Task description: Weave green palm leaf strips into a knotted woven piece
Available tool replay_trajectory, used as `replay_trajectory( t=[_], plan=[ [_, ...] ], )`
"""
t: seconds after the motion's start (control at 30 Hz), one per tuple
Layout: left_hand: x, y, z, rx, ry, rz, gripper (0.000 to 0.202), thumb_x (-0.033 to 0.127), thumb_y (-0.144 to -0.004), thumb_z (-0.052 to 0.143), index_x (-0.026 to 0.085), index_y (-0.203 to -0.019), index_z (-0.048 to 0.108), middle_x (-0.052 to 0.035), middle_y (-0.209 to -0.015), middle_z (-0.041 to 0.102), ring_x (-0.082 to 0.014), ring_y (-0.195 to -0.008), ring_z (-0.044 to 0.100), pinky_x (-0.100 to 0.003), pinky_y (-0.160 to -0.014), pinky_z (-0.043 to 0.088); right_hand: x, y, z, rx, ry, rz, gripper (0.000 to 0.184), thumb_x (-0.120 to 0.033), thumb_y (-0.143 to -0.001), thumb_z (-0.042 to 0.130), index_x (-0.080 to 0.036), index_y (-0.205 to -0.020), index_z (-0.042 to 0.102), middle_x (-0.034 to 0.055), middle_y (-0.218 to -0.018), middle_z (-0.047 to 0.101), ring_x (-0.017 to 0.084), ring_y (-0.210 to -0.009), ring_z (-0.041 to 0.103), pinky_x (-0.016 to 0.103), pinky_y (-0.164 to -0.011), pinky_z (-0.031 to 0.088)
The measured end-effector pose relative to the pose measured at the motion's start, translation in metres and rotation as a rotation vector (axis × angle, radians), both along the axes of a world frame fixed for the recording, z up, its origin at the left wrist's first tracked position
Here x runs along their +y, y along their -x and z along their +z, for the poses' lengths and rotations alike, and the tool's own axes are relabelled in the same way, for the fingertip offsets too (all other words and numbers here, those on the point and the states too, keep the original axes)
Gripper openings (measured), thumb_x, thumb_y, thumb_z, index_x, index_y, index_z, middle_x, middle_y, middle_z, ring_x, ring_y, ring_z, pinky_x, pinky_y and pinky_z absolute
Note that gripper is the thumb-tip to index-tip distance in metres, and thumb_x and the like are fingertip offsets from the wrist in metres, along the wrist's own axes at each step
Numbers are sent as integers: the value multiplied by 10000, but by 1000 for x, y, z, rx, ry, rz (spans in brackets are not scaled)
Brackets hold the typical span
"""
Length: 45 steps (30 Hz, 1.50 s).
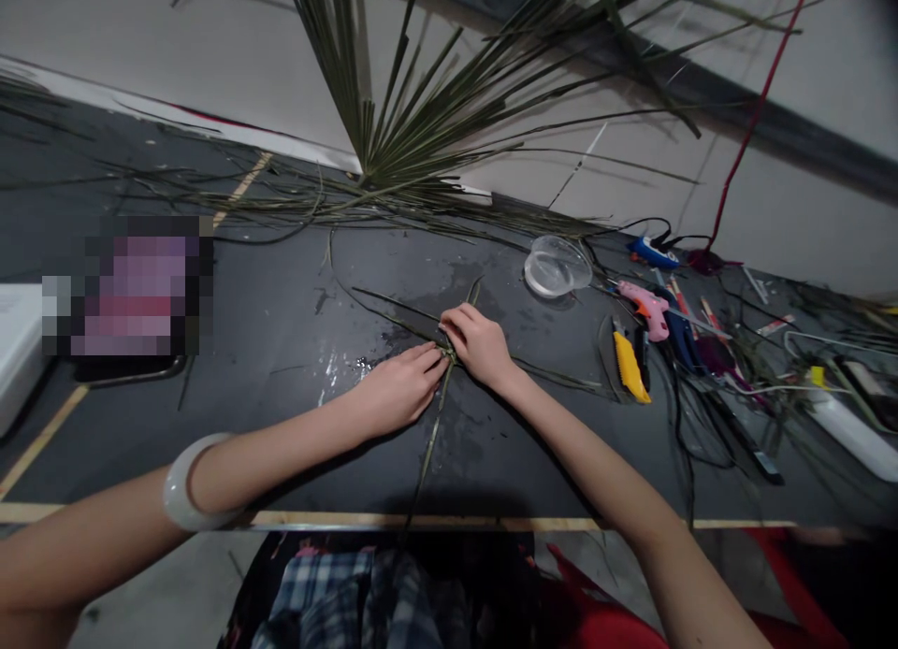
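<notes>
Working the crossing of long thin green leaf strips (449,353), mid dark-grey worktop (267,303). Your right hand (481,342) pinches them, fingers narrow; left hand (401,387) touches, grip unclear. Next likely calls for steady pressure.

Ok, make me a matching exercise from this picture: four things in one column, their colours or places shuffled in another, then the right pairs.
Things:
1. Glue gun
2. Crossing strips
3. Bangle
4. Round container

Colours or places:
A. around the left forearm
B. transparent
C. at the fingertips of the left hand and right hand
D. mostly pink

Pairs: 1-D, 2-C, 3-A, 4-B
</notes>
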<state>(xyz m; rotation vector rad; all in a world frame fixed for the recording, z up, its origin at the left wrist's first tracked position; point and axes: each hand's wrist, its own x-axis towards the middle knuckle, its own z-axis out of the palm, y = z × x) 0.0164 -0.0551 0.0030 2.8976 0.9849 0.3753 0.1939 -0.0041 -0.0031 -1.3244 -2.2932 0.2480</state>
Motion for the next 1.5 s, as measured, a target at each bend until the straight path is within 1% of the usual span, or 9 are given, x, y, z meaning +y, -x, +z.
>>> replay_trajectory(
  t=[0.17, 0.3, 0.5, 0.73, 1.07, 1.17, 1.27, 1.4, 1.5],
  plan=[
    [-1, 1, 0, -7, -33, 0, 353, 169, -909, 399, 82, -1223, 535, -141, -1171, 594, -240, -1213, 510, -352, -1017, 451, -1, -10, 18, 161, 118, 75, 170, -195, -866, 550, -182, -1024, 612, 43, -876, 624, 148, -733, 584, 268, -694, 478],
    [-1, 2, 1, -28, -42, -3, 350, 190, -924, 389, 68, -1214, 541, -147, -1179, 594, -245, -1198, 523, -347, -1003, 463, -18, -25, 29, 152, 67, 128, 128, -155, -874, 527, -175, -904, 650, 58, -868, 638, 164, -795, 598, 292, -733, 499],
    [0, 2, 2, -23, -46, -5, 361, 196, -915, 405, 91, -1243, 512, -133, -1198, 590, -234, -1193, 527, -344, -1007, 457, -52, -38, 15, -53, -97, 264, 249, -138, -903, 449, -154, -1049, 650, 114, -930, 626, 206, -870, 559, 357, -791, 526],
    [0, -1, 5, 78, -46, -14, 394, 173, -899, 420, 112, -1283, 484, -132, -1176, 579, -243, -1204, 502, -354, -1005, 443, -59, -39, 7, -257, -201, 297, 317, -74, -869, 431, -96, -1127, 614, 156, -1027, 607, 240, -954, 543, 405, -849, 513],
    [5, 2, 15, 4, 67, 30, 377, 225, -894, 425, 115, -1236, 538, -126, -1146, 565, -242, -1060, 555, -356, -902, 492, -62, -36, 1, -122, -219, 271, 343, -60, -870, 409, -61, -1157, 597, 158, -1051, 619, 228, -945, 531, 376, -871, 506],
    [14, 6, 17, -213, 137, 82, 343, 213, -910, 401, 150, -1210, 553, -94, -1156, 571, -178, -1004, 579, -295, -874, 496, -60, -36, 1, -87, -183, 272, 362, -62, -862, 402, -77, -1171, 591, 164, -1101, 603, 237, -989, 522, 415, -900, 499],
    [33, 6, 22, -327, 82, 196, 288, 213, -903, 431, 139, -1110, 617, -93, -1117, 597, -192, -1038, 555, -321, -923, 460, -59, -37, 1, -64, -132, 268, 382, -64, -857, 397, -101, -1187, 586, 161, -1141, 591, 239, -1024, 510, 440, -913, 493],
    [66, -3, 29, -152, 152, 206, 273, 272, -872, 523, 133, -1069, 649, -92, -1042, 633, -223, -1004, 562, -351, -911, 443, -59, -38, 1, -92, -119, 267, 420, -43, -826, 416, -81, -1214, 573, 160, -1270, 555, 253, -1065, 466, 449, -946, 467],
    [88, -10, 34, -43, 281, 86, 292, 264, -851, 559, 127, -1094, 645, -94, -1059, 649, -202, -980, 593, -292, -873, 439, -58, -37, 3, -169, -103, 260, 481, -29, -790, 436, -78, -1256, 546, 129, -1367, 502, 276, -1114, 425, 466, -955, 447]
  ],
)
